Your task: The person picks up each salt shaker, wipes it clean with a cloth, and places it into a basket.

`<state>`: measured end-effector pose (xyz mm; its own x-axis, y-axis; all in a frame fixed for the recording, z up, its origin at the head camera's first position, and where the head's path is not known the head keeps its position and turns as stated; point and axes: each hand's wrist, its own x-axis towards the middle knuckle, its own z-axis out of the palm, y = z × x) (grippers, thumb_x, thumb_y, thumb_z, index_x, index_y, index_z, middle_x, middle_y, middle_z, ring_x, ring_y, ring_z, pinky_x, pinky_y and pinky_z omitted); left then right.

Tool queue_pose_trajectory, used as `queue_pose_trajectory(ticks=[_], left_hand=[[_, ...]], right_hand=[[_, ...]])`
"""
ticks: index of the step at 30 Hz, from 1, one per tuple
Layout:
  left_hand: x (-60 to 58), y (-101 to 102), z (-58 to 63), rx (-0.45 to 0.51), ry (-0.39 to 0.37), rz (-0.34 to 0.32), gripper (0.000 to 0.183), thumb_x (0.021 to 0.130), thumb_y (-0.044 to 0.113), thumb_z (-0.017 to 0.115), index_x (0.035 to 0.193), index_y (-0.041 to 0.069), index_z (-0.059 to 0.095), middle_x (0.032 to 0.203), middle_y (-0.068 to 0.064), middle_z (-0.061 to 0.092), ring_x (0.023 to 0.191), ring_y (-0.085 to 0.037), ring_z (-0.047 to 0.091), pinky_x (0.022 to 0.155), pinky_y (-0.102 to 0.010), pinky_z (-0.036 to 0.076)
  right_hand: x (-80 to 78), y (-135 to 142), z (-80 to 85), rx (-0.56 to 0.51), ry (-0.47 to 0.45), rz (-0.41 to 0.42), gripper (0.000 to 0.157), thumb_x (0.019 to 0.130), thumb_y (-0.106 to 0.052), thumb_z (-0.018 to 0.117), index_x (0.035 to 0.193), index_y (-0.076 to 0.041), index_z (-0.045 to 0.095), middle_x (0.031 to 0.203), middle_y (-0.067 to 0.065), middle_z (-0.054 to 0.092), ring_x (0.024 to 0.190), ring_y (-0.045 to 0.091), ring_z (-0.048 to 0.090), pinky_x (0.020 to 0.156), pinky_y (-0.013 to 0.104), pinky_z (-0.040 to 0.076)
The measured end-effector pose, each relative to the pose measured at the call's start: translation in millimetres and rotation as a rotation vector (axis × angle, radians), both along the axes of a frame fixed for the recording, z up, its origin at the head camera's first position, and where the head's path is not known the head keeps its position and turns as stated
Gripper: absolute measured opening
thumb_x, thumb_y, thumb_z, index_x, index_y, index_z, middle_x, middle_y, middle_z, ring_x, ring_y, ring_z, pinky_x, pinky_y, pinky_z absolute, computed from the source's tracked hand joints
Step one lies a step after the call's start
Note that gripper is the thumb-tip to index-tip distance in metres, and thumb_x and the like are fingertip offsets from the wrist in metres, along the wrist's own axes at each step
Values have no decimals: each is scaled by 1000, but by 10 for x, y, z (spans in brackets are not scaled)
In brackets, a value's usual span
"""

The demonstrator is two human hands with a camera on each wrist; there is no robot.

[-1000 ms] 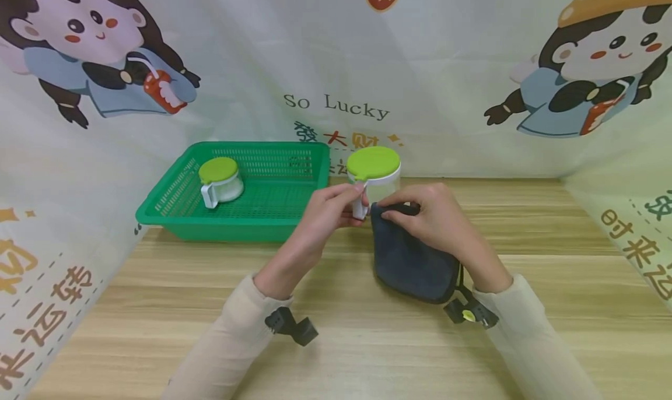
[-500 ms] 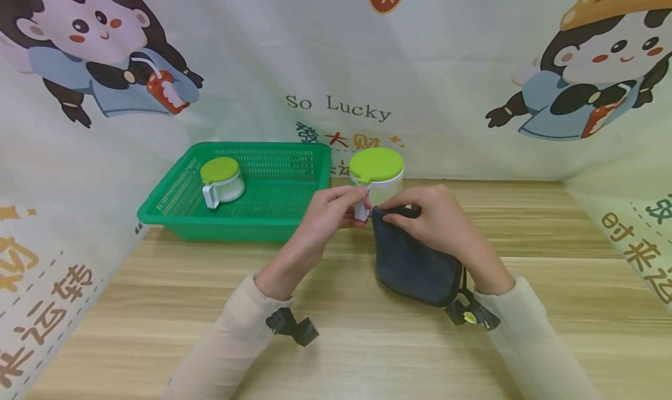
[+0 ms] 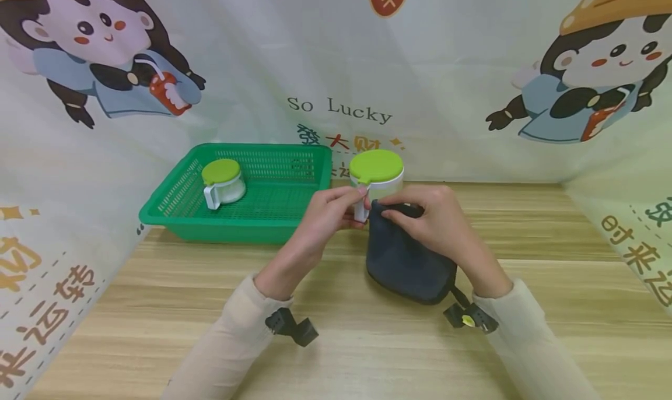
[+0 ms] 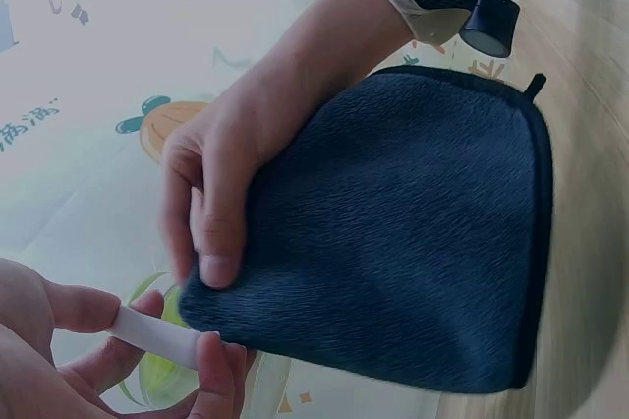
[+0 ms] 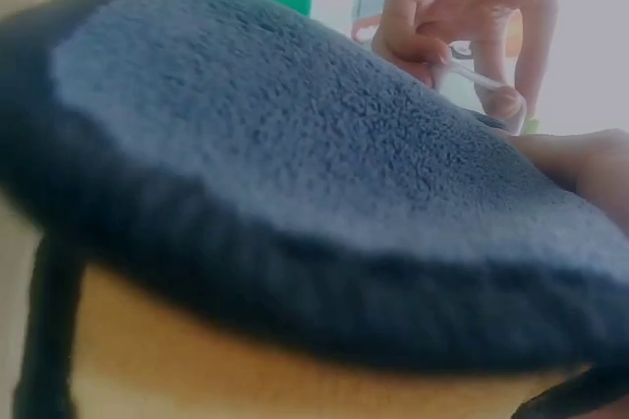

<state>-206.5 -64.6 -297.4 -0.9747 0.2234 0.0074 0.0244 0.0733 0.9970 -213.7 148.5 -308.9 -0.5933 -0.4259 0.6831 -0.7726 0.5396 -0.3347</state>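
Observation:
My left hand (image 3: 328,210) grips the white handle (image 4: 157,334) of a clear jar (image 3: 376,169) with a lime-green lid, in front of the back wall. A dark blue-grey cleaning cloth (image 3: 406,260) with a black edge hangs from my right hand (image 3: 433,216), which pinches its upper edge between thumb and fingers. The cloth's top corner lies right at the handle and covers the jar's lower part in the head view. In the right wrist view the cloth (image 5: 324,144) fills most of the picture, with the left hand (image 5: 472,16) behind it.
To the left stands a green plastic basket (image 3: 226,232) holding a smaller jar (image 3: 223,181) with a green lid and white handle. The wooden table (image 3: 346,353) meets a printed fabric wall (image 3: 446,97) at the back and sides.
The hanging cloth has swung slightly to the left in the last half second. Both hands keep their holds and stay nearly where they were.

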Motion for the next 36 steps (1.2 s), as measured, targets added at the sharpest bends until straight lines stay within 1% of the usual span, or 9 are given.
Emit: queue_pose_trajectory(ticks=[3, 6, 11, 15, 19, 22, 26, 30, 36], left_hand=[[3, -3, 3, 7, 4, -2, 32, 106, 33, 57, 91, 7, 69, 95, -6, 68, 87, -23, 68, 82, -34, 61], [2, -7, 1, 11, 3, -6, 33, 106, 34, 57, 91, 7, 69, 95, -8, 69, 88, -21, 69, 87, -39, 61], [-2, -9, -8, 6, -4, -5, 34, 106, 34, 58, 90, 7, 70, 96, -10, 70, 84, -17, 70, 82, -33, 61], [-8, 0, -8, 7, -1, -5, 33, 106, 34, 58, 91, 7, 70, 98, -12, 70, 86, -19, 70, 79, -29, 60], [-12, 17, -1, 9, -2, -4, 32, 106, 34, 58, 93, 7, 70, 97, -7, 67, 87, -21, 68, 86, -38, 61], [-15, 28, 4, 12, 3, -8, 32, 106, 33, 58, 94, 6, 70, 96, -5, 66, 84, -19, 67, 91, -44, 60], [-12, 29, 4, 20, 2, -17, 32, 106, 33, 58, 94, 6, 70, 96, -7, 67, 82, -16, 67, 85, -37, 61], [-9, 9, -4, 33, -8, -13, 33, 106, 32, 58, 93, 4, 69, 95, -10, 70, 82, -16, 70, 77, -29, 60], [-22, -20, -1, 38, -1, -8, 33, 106, 32, 58, 92, 4, 69, 94, -10, 70, 85, -17, 72, 80, -31, 61]], right_hand=[[-6, 21, -9, 22, -25, -5, 18, 84, -11, 86, 101, -13, 83, 97, 1, 81, 95, 19, 78, 84, 38, 59], [-8, 60, -18, 8, -36, -19, 18, 84, -10, 86, 101, -13, 83, 97, 1, 81, 93, 19, 77, 83, 39, 59], [-8, 88, -37, -45, -15, -46, 19, 84, -10, 86, 103, -15, 83, 97, 1, 81, 91, 17, 77, 80, 36, 59], [-10, 65, -53, -81, 10, -38, 20, 84, -10, 86, 103, -16, 83, 96, 0, 81, 90, 16, 77, 80, 29, 57], [-18, 35, -59, -94, 53, 6, 21, 84, -8, 86, 104, -14, 83, 94, 0, 81, 87, 15, 76, 80, 18, 52], [-27, 29, -54, -81, 77, 36, 21, 83, -8, 86, 103, -13, 83, 94, 1, 81, 87, 15, 76, 80, 15, 49], [-29, 63, -33, -56, 72, 39, 20, 84, -8, 85, 102, -13, 83, 93, 0, 80, 79, 12, 71, 74, 16, 47], [-21, 116, -5, -49, 38, -12, 19, 85, -9, 85, 103, -15, 83, 93, 1, 80, 76, 10, 70, 69, 18, 46], [-23, 137, 45, -42, 24, -47, 19, 86, -12, 84, 105, -16, 83, 97, 1, 81, 85, 14, 75, 74, 20, 50]])
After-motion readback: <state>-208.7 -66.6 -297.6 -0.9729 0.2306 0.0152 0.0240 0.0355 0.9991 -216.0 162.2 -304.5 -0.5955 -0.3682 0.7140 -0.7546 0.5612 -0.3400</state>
